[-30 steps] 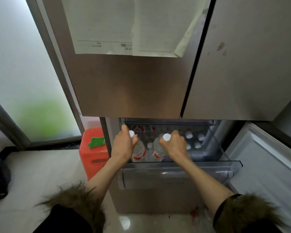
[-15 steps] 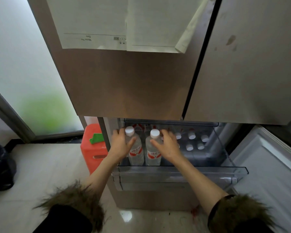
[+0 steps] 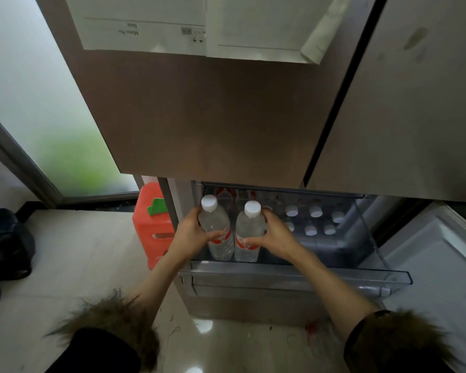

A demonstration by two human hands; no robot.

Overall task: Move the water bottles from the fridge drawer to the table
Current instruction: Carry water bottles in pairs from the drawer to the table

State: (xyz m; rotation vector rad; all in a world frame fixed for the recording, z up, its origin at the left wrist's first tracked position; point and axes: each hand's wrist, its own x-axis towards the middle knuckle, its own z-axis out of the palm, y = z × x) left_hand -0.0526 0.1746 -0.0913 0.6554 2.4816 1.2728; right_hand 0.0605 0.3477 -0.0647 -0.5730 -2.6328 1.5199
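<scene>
A: What do I have in each grip?

B: My left hand [image 3: 193,235] is wrapped round the left bottle [image 3: 215,227], fingers behind and thumb across its red-and-white label. My right hand [image 3: 273,235] is curled round the right bottle [image 3: 249,232] the same way. Both bottles stand upright, side by side and almost touching, white caps up, over the left end of the fridge drawer [image 3: 293,275].

A: And the remaining bottles?

B: They sit in the drawer to the right of my right hand; I see only their white caps [image 3: 311,219], in two rows. More red labels show at the back, under the doors.

A: Anything in the way?

B: The left fridge door [image 3: 213,111] and right fridge door [image 3: 404,103] hang directly above the drawer's back half, just above the two caps I hold. The clear front wall of the drawer lies between the bottles and me. Papers [image 3: 194,25] are stuck high on the left door.

A: Around the fridge?

B: An orange container [image 3: 148,224] with a green piece [image 3: 156,207] on top stands against the left side, beside my left wrist. A dark bag [image 3: 6,243] sits on the tiled floor [image 3: 73,259] far left, below the frosted glass door [image 3: 38,103]. An open lower door panel [image 3: 441,265] lies to the right
</scene>
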